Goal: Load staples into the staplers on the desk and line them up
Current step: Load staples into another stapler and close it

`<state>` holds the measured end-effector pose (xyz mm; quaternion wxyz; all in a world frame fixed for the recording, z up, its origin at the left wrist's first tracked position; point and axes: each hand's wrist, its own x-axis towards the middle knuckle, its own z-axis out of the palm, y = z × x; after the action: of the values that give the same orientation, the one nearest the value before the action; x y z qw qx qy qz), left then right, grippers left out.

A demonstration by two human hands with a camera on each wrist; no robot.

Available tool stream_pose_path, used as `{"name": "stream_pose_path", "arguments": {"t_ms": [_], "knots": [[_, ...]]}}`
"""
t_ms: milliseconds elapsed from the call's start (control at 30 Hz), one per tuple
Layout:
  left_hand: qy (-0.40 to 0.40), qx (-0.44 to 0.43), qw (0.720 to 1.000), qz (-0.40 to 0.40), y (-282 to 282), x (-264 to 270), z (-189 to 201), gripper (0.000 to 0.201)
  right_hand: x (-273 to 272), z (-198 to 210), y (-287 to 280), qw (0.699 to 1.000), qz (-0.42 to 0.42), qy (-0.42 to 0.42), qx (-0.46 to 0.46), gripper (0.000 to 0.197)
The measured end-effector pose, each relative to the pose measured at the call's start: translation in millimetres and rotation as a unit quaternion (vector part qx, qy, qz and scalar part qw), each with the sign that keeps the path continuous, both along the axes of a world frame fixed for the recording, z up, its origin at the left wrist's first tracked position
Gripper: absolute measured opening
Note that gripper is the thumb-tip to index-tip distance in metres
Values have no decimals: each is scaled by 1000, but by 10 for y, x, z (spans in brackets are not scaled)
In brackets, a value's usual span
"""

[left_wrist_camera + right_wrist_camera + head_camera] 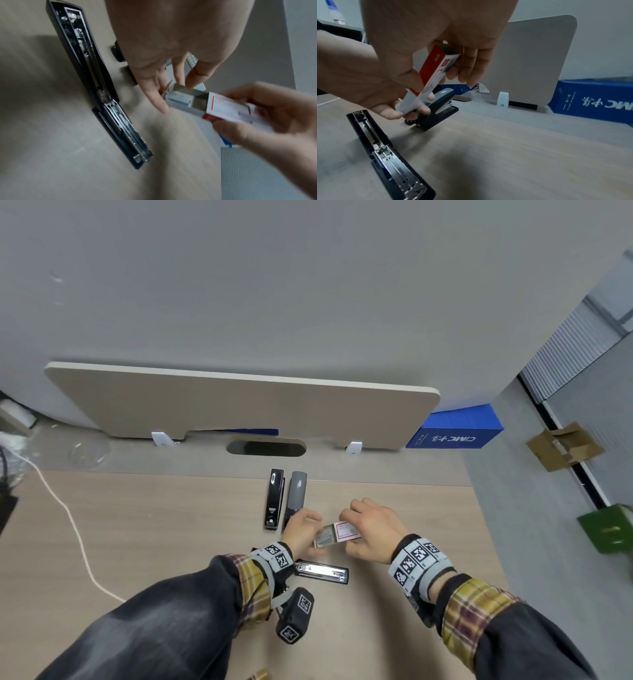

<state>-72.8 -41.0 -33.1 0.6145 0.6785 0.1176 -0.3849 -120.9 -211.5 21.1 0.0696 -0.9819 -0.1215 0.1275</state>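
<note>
A black stapler (275, 499) and a grey stapler (296, 496) stand closed, side by side, at the middle of the desk. A third stapler (322, 571) lies folded open flat by my left wrist, its metal channel facing up (102, 94) (385, 152). My right hand (363, 529) grips the red-and-white staple box (347, 531) (431, 75) just above the desk. My left hand (310, 532) pinches the end of the box's inner tray (185, 100), which sticks out of the sleeve toward the left. Staples show inside the tray.
A beige divider panel (239, 402) stands along the desk's back, with a cable slot (266, 447) in front of it. A blue box (455, 429) sits at the back right. A white cable (68, 518) crosses the left side. The desk ends close on the right.
</note>
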Motion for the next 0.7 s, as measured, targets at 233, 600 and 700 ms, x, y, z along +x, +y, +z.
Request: {"name": "stream_pose_path", "arguments": {"t_ms": [233,600,700], "knots": [[-335,152,905,-214,150,-47,-101,13,-54,-110,31,993,-102,18,60,47],[-379,231,824,-353,224,-4,-161,23,-317,-450,127,963,-198,67,168,42],[-379,241,811,-376,228,-13,-165,24,-343,-472,128,964,-197,61,167,39]]}}
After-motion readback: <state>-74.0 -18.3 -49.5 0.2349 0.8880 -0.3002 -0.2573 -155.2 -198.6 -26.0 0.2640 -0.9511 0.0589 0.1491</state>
